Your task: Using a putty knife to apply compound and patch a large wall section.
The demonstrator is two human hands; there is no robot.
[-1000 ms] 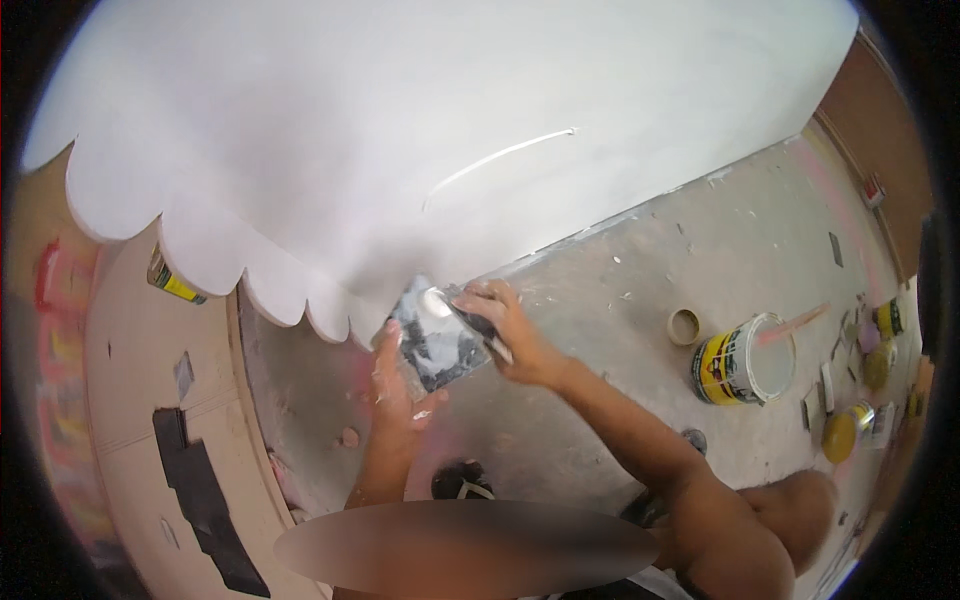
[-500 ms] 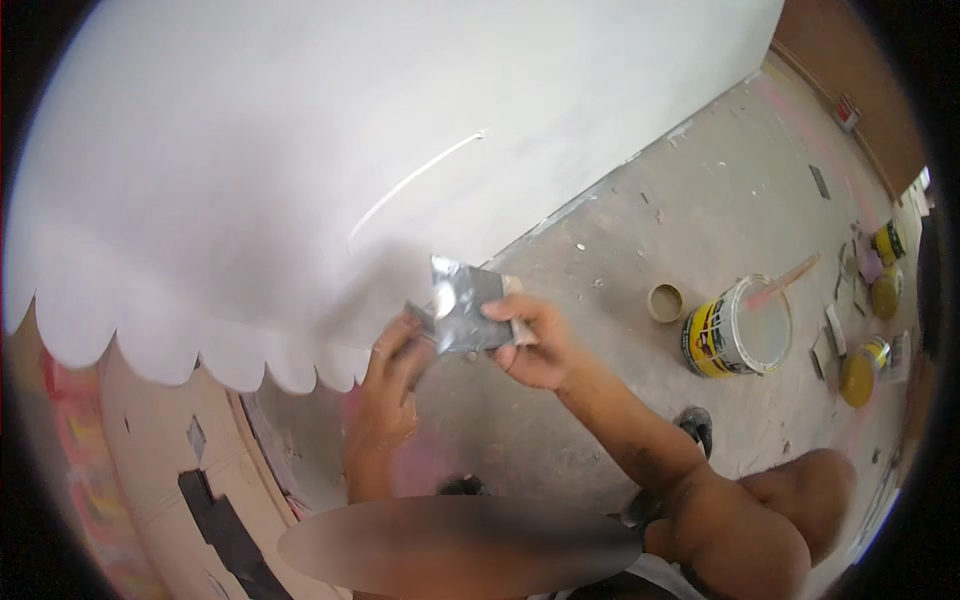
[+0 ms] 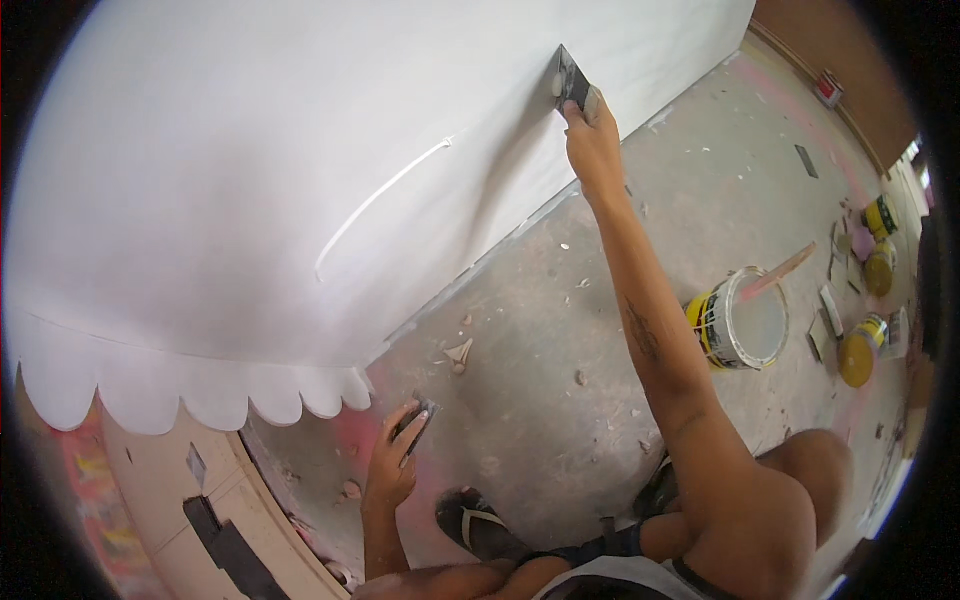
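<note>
Right hand [image 3: 595,150] and left hand [image 3: 395,460] have parted since the earlier frame, where they met with the blades close together; the right arm is now stretched out to the white panel [image 3: 250,120], and the left has dropped below the panel's lower edge.

The right hand is clamped on a broad, dark scraper [image 3: 575,85] carrying a white dab of paste, its tip at the panel's face toward the far end; whether it touches, I cannot tell. The left hand grips a smaller dark blade [image 3: 420,425], held off the panel, its fingers closed round it.

As far as shows, most of the panel looks evenly white. A curved white streak [image 3: 375,205] stands out mid-panel, seemingly not yet blended in, and paste remains on the scraper, so I judge the surface unfinished.

Along the panel's near end runs a scalloped edge [image 3: 215,400]; below it lies a cardboard sheet [image 3: 215,450] with a dark strip [image 3: 235,545]. Beside the panel's base, the grey floor [image 3: 530,400] is specked with crumbs and pink stains. Out from the panel stands a yellow-sided bucket [image 3: 703,325] with a stick [image 3: 785,268] in it. Past the panel's far end leans a brown board [image 3: 840,55].
</note>
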